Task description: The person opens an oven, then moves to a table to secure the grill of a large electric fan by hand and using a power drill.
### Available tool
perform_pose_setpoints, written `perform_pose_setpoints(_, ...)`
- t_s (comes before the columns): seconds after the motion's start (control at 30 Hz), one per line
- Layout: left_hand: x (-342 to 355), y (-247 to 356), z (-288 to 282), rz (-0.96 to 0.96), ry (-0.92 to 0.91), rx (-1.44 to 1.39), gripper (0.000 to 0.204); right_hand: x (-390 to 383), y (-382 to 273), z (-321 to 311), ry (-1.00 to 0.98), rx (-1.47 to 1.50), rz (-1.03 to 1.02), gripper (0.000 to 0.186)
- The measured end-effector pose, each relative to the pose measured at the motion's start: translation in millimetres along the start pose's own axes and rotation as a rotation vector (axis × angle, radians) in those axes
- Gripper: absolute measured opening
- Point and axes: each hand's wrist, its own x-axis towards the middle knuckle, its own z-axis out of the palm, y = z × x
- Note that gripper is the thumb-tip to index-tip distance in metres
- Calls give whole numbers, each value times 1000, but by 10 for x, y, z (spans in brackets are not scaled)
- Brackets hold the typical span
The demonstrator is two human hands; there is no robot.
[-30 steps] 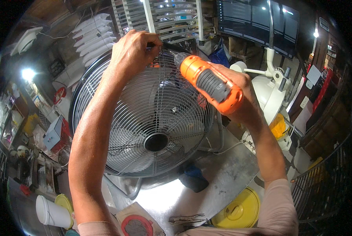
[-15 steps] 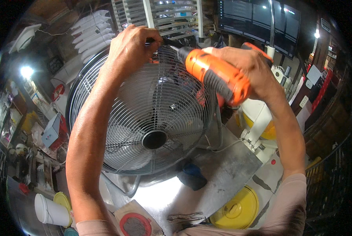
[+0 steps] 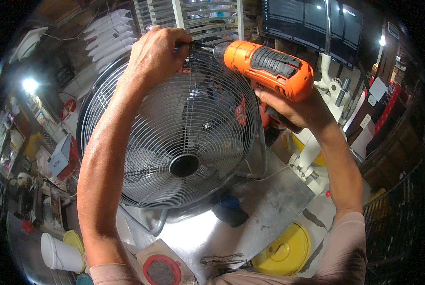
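A large floor fan with a round wire grille and a black hub stands tilted on the metal table. At the grille's top edge, my left hand is closed, its fingertips curled round a dark part of the rim. My right hand grips the handle of an orange and black cordless drill. The drill lies nearly level, its bit pointing left at the rim close beside my left fingertips. Whether the bit touches a screw there is too small to tell.
On the metal table lie a dark cloth-like bundle and pliers. A yellow lidded bucket is at the lower right, a white bucket at the lower left. A white machine stands right of the fan.
My right hand has swung the drill over: its handle, earlier raised at the upper right, now points down, and the body is more level. My left hand stays at the rim.
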Motion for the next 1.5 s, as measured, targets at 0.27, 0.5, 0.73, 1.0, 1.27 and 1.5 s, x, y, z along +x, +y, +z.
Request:
perform_pose_setpoints(0.27, 23, 13, -1, -24, -22, -37, 22, -5, 61, -17, 27, -158, -164, 39)
perform_pose_setpoints(0.5, 20, -16, 19, -31, -11, -58, 22, 5, -99, -44, 4, -81, -4, 35)
perform_pose_setpoints(0.73, 29, -3, 31, 26, 9, -64, 23, -46, 94, -81, -73, -381, -223, 33)
perform_pose_setpoints(1.0, 10, 0, 7, 58, 5, -7, 25, 18, -11, -122, -23, -113, -23, 41)
perform_pose_setpoints(1.27, 2, 17, 5, 15, 0, -72, 23, 33, 9, -143, 65, -441, -310, 41)
perform_pose_setpoints(1.5, -11, 44, -17, 2, -11, -77, 22, 68, -293, -83, 65, -126, -111, 25)
